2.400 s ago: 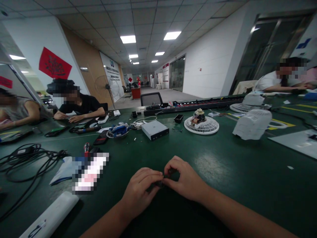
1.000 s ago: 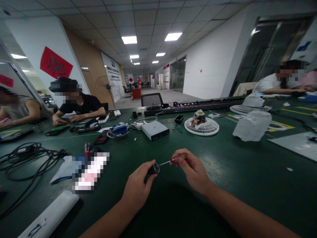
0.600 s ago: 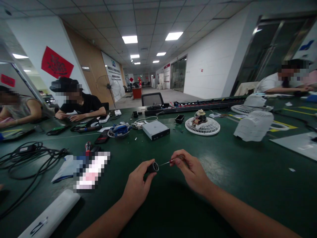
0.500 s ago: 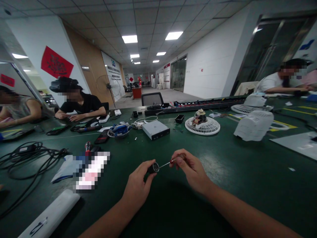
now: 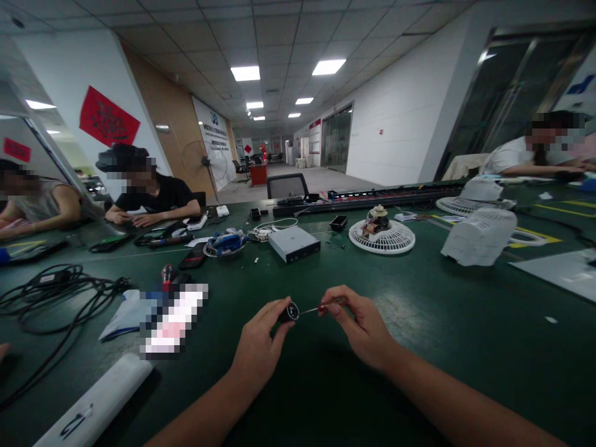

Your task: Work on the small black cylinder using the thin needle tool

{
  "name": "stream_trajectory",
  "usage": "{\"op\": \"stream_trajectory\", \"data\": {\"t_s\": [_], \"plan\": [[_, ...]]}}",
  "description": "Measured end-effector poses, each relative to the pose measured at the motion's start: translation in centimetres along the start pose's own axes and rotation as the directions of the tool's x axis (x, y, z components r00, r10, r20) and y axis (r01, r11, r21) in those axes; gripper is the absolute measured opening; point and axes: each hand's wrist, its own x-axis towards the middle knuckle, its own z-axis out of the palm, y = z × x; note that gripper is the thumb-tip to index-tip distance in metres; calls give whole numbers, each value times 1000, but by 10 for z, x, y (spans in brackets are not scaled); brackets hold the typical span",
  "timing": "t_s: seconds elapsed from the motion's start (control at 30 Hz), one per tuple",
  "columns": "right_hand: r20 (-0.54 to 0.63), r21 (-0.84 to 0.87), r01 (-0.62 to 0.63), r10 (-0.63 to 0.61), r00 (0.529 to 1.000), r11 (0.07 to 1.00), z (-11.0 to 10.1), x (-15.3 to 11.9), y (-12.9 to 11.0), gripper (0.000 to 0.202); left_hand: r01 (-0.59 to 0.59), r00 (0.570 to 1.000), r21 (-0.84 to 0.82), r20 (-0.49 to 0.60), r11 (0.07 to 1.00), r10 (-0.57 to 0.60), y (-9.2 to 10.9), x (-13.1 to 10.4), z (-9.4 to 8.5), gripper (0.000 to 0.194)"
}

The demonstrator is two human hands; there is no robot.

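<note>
Between thumb and fingers, my left hand [image 5: 261, 335] grips a small black round part [image 5: 290, 311] with a silvery rim, its open face turned to the right. My right hand [image 5: 361, 320] is closed around the handle of a screwdriver [image 5: 322, 308]. The thin shaft points left, and its tip is at the face of the round part; whether it touches inside cannot be made out. Both hands are held above the green table [image 5: 321, 385]. Beyond them lies a silver disc drive [image 5: 294, 241] with a black front.
A white fan grille with a motor [image 5: 382, 236] and a white plastic housing [image 5: 479, 236] stand to the right. On the left are black cables [image 5: 60, 298], a white elongated case [image 5: 93, 403], a red-handled tool [image 5: 166, 277] and a filled metal bowl [image 5: 225, 243]. Other people sit at the table.
The round part has tilted slightly, so more of its inner face shows. The screwdriver has become a little more level. Both hands keep their grips.
</note>
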Motion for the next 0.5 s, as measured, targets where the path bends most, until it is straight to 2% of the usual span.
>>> {"op": "stream_trajectory", "data": {"t_s": [0.17, 0.3, 0.5], "plan": [[-11, -40, 15, -15, 1000, 999, -1, -1, -1, 13, -13, 1000, 10, -17, 1000, 13, 2, 1, -1, 39], [7, 10, 0, 0, 1000, 1000, 0, -1, 2, 13, -26, 999, 13, -22, 1000, 27, 3, 2, -1, 38], [28, -4, -23, 23, 999, 1000, 0, 0, 0, 13, -39, 999, 23, -24, 999, 39, 3, 2, -2, 38]]}}
